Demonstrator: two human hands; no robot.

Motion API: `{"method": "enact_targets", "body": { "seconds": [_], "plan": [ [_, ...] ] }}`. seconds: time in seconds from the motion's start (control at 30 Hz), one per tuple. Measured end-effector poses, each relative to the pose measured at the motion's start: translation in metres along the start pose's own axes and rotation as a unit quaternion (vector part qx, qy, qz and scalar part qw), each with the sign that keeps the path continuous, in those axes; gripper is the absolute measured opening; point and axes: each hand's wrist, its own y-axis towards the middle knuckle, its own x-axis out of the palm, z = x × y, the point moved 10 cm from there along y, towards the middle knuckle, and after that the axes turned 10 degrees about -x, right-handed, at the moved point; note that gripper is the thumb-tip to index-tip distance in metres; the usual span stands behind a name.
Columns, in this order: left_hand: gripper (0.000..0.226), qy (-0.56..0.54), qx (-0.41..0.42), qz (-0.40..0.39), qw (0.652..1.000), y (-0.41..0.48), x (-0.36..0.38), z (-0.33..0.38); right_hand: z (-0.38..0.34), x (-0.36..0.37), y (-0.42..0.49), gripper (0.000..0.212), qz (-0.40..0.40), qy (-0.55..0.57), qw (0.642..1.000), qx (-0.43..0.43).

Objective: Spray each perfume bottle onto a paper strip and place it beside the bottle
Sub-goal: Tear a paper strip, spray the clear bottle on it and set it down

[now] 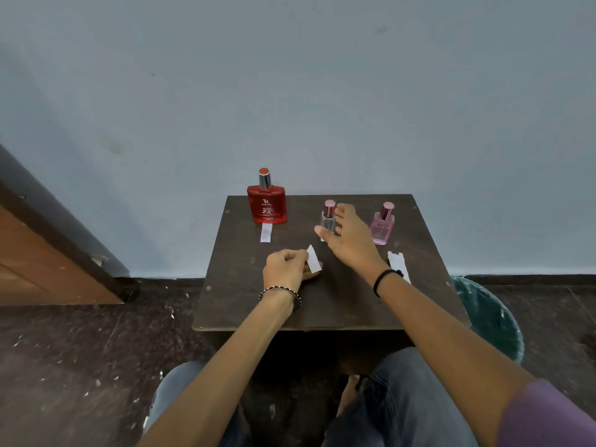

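Observation:
Three perfume bottles stand along the back of a small dark wooden table [322,311]. The red bottle [267,203] is at the left, with a white paper strip [266,232] lying flat just in front of it. A small clear bottle with a pink cap [328,217] stands in the middle. A pink bottle [383,228] is at the right. My left hand [285,269] pinches a white paper strip [313,259] above the table's middle. My right hand [350,240] is spread open right beside the clear bottle, partly covering it, and holds nothing.
Spare white paper strips [398,262] lie on the table's right side, partly under my right wrist. A green bin [490,321] stands on the floor at the right of the table. A wooden door [48,253] is at the left. The wall is close behind the table.

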Motion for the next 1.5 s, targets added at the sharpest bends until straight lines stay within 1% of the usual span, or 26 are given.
{"method": "enact_targets", "body": {
  "seconds": [0.1,0.17,0.23,0.3,0.4,0.47,0.57,0.63,0.67,0.73,0.77,0.83,0.93,1.07,1.17,1.33,1.4,1.5],
  "plan": [
    [0.007,0.008,0.011,0.006,1.0,0.001,-0.004,0.005,0.0,0.007,0.01,0.041,-0.021,-0.022,1.0,-0.007],
    [0.013,0.011,0.021,0.013,1.0,-0.001,-0.006,0.009,0.0,0.009,0.011,0.035,-0.024,-0.011,0.999,-0.017],
    [0.018,0.03,0.042,0.008,0.999,-0.003,-0.005,0.013,-0.003,0.007,0.007,0.035,-0.021,-0.005,0.999,-0.028],
    [0.02,0.083,0.061,-0.002,0.995,-0.003,-0.002,0.015,-0.011,0.003,-0.005,0.036,-0.02,0.009,0.999,-0.033],
    [0.027,0.144,0.062,-0.016,0.988,-0.005,0.001,0.013,-0.015,0.0,-0.024,0.035,-0.033,0.092,0.995,-0.028],
    [0.024,0.151,0.069,-0.036,0.986,-0.011,0.007,0.013,-0.015,0.0,-0.037,0.035,-0.051,0.156,0.986,-0.018],
    [0.022,0.173,0.104,-0.045,0.978,-0.025,0.012,0.022,-0.017,0.003,-0.057,0.035,-0.093,0.206,0.974,-0.012],
    [0.023,0.164,0.119,-0.04,0.978,-0.038,0.014,0.032,-0.019,0.005,-0.069,0.034,-0.115,0.238,0.964,-0.01],
    [0.022,0.141,0.118,-0.039,0.982,-0.044,0.014,0.036,-0.018,0.005,-0.074,0.035,-0.122,0.246,0.962,-0.005],
    [0.022,0.081,0.093,-0.049,0.991,-0.055,0.018,0.041,-0.018,0.004,-0.083,0.035,-0.133,0.251,0.959,0.003],
    [0.026,0.067,0.082,-0.058,0.993,-0.061,0.02,0.043,-0.019,0.004,-0.087,0.036,-0.137,0.256,0.957,0.002],
    [0.036,0.088,0.096,-0.083,0.988,-0.07,0.028,0.049,-0.023,0.003,-0.093,0.035,-0.144,0.27,0.952,-0.002],
    [0.036,0.123,0.134,-0.11,0.977,-0.079,0.036,0.053,-0.027,-0.001,-0.099,0.034,-0.142,0.286,0.948,-0.001],
    [0.035,0.12,0.144,-0.074,0.98,-0.08,0.03,0.061,-0.029,-0.004,-0.107,0.034,-0.137,0.239,0.961,-0.02],
    [0.03,0.093,0.129,-0.076,0.984,-0.082,0.028,0.066,-0.028,-0.009,-0.113,0.032,-0.11,0.26,0.959,-0.02],
    [0.032,0.06,0.084,-0.087,0.991,-0.08,0.024,0.056,-0.028,-0.022,-0.119,0.022,-0.071,0.351,0.934,-0.01],
    [0.03,0.039,0.055,-0.09,0.994,-0.079,0.024,0.048,-0.027,-0.022,-0.119,0.025,-0.072,0.405,0.912,-0.003],
    [0.029,-0.014,0.026,-0.12,0.992,-0.077,0.027,0.039,-0.028,-0.019,-0.12,0.035,-0.088,0.49,0.867,0.003]
  ]
}}
